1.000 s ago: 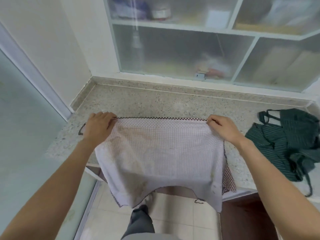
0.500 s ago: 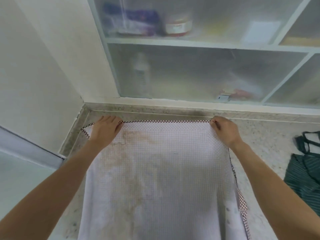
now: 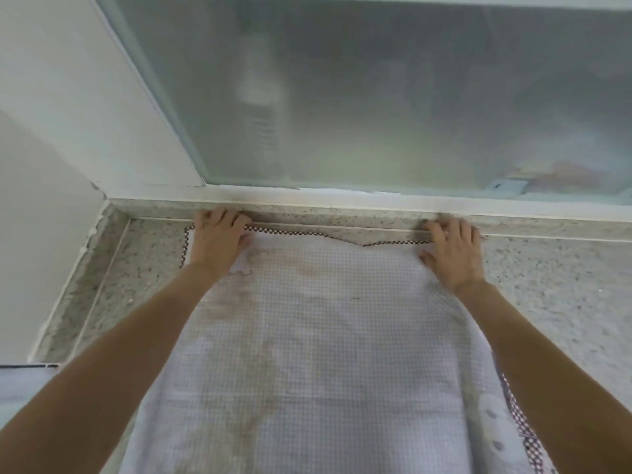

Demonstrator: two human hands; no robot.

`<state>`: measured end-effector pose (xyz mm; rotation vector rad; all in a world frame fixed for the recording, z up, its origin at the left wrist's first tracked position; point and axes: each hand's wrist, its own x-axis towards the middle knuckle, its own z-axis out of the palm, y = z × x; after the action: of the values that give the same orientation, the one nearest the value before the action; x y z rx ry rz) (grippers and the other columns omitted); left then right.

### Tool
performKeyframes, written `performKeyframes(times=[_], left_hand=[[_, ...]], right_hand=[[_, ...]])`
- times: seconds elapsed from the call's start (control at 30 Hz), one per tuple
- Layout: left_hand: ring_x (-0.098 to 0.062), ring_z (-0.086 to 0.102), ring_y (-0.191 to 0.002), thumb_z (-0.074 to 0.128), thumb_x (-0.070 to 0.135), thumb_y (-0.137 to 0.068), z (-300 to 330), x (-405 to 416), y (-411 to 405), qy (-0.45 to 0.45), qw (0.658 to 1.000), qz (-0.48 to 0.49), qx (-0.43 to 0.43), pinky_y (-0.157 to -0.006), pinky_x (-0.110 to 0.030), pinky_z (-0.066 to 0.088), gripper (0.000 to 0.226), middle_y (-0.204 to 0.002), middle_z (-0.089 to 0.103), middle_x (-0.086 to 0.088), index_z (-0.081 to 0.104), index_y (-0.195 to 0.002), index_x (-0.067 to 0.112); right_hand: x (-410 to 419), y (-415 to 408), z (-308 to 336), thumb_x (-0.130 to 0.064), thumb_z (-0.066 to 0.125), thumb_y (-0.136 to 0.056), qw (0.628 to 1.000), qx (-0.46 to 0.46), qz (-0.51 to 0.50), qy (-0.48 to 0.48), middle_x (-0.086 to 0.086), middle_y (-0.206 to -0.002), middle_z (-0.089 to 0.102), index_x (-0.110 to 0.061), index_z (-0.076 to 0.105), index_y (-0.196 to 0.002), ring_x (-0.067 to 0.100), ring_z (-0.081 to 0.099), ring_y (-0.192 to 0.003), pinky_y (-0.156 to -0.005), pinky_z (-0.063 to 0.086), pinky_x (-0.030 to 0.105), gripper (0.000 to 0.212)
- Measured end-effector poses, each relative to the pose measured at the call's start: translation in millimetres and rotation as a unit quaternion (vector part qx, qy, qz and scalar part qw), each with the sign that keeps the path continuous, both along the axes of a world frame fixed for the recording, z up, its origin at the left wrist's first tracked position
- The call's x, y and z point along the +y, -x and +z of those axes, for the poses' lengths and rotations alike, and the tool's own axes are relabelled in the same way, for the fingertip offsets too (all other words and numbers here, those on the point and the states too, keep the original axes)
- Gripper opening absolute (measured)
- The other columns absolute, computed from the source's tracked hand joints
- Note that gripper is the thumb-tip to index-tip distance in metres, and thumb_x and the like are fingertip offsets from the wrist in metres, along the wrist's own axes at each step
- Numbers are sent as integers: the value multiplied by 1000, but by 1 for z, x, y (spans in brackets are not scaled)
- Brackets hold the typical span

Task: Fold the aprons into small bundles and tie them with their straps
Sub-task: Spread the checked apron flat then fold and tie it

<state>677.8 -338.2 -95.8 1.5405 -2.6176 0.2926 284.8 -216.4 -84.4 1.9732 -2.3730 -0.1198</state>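
Bare countertop (image 3: 554, 285) right of apron (image 3: 307, 336); backsplash ledge (image 3: 342, 213) just beyond fingers (image 3: 219, 217).

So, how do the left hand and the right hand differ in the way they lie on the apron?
The left hand lies over the apron's far left corner, where the checked trim turns. The right hand covers the right end, hiding that corner. Both rest flat, fingers toward the granite backsplash.

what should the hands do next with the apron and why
Probably smooth the far edge flat, then start the first fold. The apron lies spread on the counter, with the left hand and right hand on its far corners, and the checked trim still dips between them.
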Motion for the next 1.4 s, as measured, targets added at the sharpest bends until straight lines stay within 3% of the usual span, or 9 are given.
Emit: performKeyframes(times=[0.23,0.37,0.5,0.67,0.8,0.93,1.03,1.23,1.4], left_hand=[[-27,31,-134,34,52,-92,-22,59,8,-131,977,136,96,-107,-63,9,54,-143,40,-7,42,-135,19],[-23,-12,-144,13,78,-81,-43,63,-4,-237,957,160,47,-106,-67,-5,76,-158,-9,7,-2,-147,42],[-21,-17,-143,4,82,-74,-47,44,-12,-233,960,148,46,-108,-66,-8,79,-157,-14,10,-9,-144,46],[-20,-16,-144,6,80,-78,-43,35,-14,-246,958,140,45,-107,-65,-9,77,-157,-11,9,-7,-145,43],[-22,-4,-145,32,55,-94,-21,52,10,-212,964,132,96,-110,-63,-4,64,-158,2,-2,12,-149,29],[-31,23,-137,41,45,-90,10,98,63,-184,954,1,239,-109,-52,21,56,-147,32,-13,38,-138,16],[-25,38,-127,51,29,-93,25,140,120,-261,914,-105,291,-106,-41,32,40,-136,47,-7,48,-130,13],[-20,51,-108,52,20,-94,29,203,239,-333,868,-280,239,-87,-29,43,25,-114,60,-2,60,-117,13],[-19,46,-113,55,13,-90,16,223,303,-360,839,-388,128,-88,-30,44,29,-118,54,-3,59,-118,15]], right_hand=[[42,-35,-30,-34,41,-91,992,-91,29,77,15,-129,53,-10,55,-119,32,35,-128,-106,24,49,39],[52,-41,-49,-64,5,-89,991,-110,-7,-73,-1,-158,4,-32,12,-150,34,-2,-144,-114,-3,55,69],[39,-48,-51,-71,-9,-80,989,-100,-37,-106,-8,-153,-21,-41,-12,-145,35,-18,-142,-111,-11,60,72],[40,-53,-46,-62,15,-90,972,-233,-31,-2,-4,-159,2,-33,20,-148,25,-13,-144,-114,-11,53,66],[77,-41,-15,-40,40,-92,939,-310,-70,131,6,-145,39,-17,51,-130,29,21,-141,-114,14,51,46],[163,-24,20,-21,51,-90,919,-297,-173,193,8,-115,61,-12,62,-113,31,51,-112,-95,34,37,27],[232,-7,23,-14,64,-85,915,-246,-287,137,13,-104,65,-8,64,-109,36,55,-100,-88,39,38,25],[306,-12,18,-40,63,-86,881,-260,-389,72,7,-94,62,-16,62,-106,27,61,-82,-74,51,39,32],[315,-13,1,-40,72,-75,893,-206,-397,-47,11,-110,59,-15,53,-121,34,57,-97,-83,47,44,56]])
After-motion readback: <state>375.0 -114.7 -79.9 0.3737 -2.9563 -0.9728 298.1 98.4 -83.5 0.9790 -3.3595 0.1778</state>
